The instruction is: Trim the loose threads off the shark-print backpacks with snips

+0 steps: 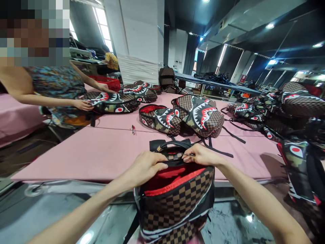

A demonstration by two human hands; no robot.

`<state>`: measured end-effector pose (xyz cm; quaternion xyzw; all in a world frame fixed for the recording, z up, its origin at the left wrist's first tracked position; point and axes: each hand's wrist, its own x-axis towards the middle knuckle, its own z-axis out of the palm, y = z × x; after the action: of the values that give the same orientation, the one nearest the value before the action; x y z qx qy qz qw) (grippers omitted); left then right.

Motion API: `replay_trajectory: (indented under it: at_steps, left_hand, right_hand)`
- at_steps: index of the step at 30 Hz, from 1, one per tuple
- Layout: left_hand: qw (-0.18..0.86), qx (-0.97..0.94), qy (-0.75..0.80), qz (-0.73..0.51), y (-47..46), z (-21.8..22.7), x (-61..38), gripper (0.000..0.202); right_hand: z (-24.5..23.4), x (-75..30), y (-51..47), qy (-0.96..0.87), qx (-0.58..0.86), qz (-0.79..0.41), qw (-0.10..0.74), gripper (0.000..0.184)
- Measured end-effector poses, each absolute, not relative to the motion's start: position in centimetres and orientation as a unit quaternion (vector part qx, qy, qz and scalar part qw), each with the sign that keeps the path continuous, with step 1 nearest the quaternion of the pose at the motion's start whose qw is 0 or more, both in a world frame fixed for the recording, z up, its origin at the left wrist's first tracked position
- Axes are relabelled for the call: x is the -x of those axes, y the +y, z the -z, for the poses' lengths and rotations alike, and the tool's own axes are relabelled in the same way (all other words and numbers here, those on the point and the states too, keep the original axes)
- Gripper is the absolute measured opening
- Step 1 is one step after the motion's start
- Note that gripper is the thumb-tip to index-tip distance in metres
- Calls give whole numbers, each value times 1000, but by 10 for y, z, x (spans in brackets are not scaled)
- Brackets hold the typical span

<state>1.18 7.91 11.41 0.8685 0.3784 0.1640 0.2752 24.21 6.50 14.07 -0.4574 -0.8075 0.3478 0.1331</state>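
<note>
A brown checkered backpack (pixel 175 200) with a red lining hangs upright at the table's front edge, its top unzipped and gaping toward me. My left hand (pixel 149 164) is closed on the rear rim of that opening, thumb inside and fingers over the edge. Across from it, my right hand (pixel 203 155) pinches close to the same rim, just below the black carry handle (pixel 175 144). Something thin and dark shows at the right fingertips, too small to name. A gold-coloured zipper pull (pixel 159 148) lies near the left fingers.
Two shark-mouth backpacks (pixel 205 115) lie mid-table on the pink tabletop (pixel 83 152), straps trailing. More bags pile up at the right (pixel 296 149). A small red-and-black item (pixel 133 129) lies left of centre. A co-worker (pixel 58 84) at the left handles another backpack (pixel 114 102).
</note>
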Motion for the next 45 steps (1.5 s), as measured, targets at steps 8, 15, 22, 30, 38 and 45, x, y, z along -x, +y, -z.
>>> replay_trajectory:
  at_steps: [8,15,22,30,38,45]
  left_hand:
    - [551,-760,330,-100,104,-109,-5,33]
    - [541,-770,320,-111,106,-112,-10,35]
    - [559,-725,374,-149,103,-109,-20,35]
    - [525,-716,419,-189,100,-115,-35,38]
    - [524,-726,414,-166,106,-114,-38,39]
    - [548,-707,415,-167,107,-111,-38,40]
  right_hand:
    - [-134,-240,71,-744,444,-468,173,21]
    - [-127,-249,78,-758,448,-441,174,22]
    - [-130,-251,73,-781,449,-398,173,20]
    - [-129,-241,56,-880,463,-57,93,25]
    - [-118,-258,84,-784,456,-382,177,24]
    - [-121,-263,88,-750,411,-484,186,21]
